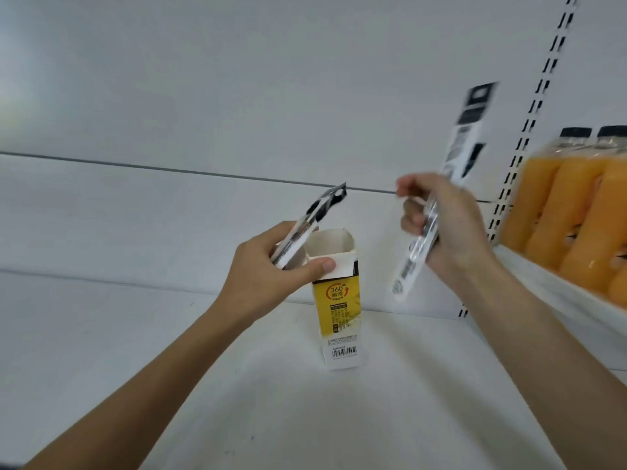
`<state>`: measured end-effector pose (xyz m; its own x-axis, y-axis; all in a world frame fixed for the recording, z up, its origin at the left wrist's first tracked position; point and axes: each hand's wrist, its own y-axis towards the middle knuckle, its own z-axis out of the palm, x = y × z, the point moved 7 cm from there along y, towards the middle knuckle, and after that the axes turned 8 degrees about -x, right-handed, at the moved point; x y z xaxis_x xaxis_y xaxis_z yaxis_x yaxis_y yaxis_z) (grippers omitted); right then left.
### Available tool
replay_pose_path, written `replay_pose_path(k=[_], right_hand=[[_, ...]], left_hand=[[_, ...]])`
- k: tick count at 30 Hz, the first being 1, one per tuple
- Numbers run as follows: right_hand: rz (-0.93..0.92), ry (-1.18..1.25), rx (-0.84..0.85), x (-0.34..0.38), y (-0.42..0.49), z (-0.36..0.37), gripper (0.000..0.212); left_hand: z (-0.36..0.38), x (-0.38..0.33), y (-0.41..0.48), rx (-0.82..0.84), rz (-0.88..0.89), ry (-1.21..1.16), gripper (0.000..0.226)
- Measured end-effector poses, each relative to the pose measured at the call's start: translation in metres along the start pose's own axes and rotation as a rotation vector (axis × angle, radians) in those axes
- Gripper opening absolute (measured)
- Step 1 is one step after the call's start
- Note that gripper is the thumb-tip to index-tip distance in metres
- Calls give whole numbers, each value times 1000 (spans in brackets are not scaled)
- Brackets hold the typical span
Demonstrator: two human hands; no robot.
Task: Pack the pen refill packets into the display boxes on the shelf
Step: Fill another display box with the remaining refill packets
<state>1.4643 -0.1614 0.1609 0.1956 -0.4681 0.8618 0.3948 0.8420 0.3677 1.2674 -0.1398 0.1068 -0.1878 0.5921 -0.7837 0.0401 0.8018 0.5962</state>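
Observation:
A tall yellow and white display box (339,310) stands upright on the white shelf (135,351), its top flaps open. My left hand (268,279) holds a black and white pen refill packet (312,222) slanted over the box's left rim, and its thumb presses the front flap. My right hand (444,225) is to the right of the box and above its top, gripping another long refill packet (451,171) that points up and to the right, blurred by motion.
Orange juice bottles (576,205) with black caps, wrapped together, sit on a neighbouring shelf at the right. A slotted shelf upright (529,130) runs up the back wall beside them. The white back panel (237,96) is close behind the box.

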Motion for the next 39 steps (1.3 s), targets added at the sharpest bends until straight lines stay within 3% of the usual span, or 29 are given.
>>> replay_pose_path(k=[3, 6, 8, 12, 16, 22, 26, 31, 36, 39], right_hand=[[-80, 271, -11, 40, 7, 18, 22], [-130, 255, 83, 49, 1, 43, 26], [-143, 132, 119, 40, -3, 51, 25], [-117, -403, 207, 2, -6, 45, 8], [-15, -419, 284, -9, -6, 33, 46], [-301, -529, 145, 17, -9, 14, 18], [-306, -792, 233, 1, -31, 30, 33], [-471, -795, 124, 4, -38, 48, 18], [-378, -360, -33, 53, -16, 21, 17], [-525, -357, -86, 85, -10, 8, 17]], left_hand=[[10, -4, -1, 3, 5, -40, 36], [17, -7, 1, 11, 37, -42, 39], [18, -12, 5, 21, 47, -30, 38], [21, -13, 14, 66, 15, 7, 30], [25, -2, 15, 74, -24, 47, 31], [24, 3, 15, 18, -23, 44, 26], [30, -5, 12, -26, 41, 79, 19], [37, -13, 7, -105, 134, 206, 34], [29, -8, 10, -68, 106, 234, 38], [27, -5, 10, -67, 109, 238, 57]])
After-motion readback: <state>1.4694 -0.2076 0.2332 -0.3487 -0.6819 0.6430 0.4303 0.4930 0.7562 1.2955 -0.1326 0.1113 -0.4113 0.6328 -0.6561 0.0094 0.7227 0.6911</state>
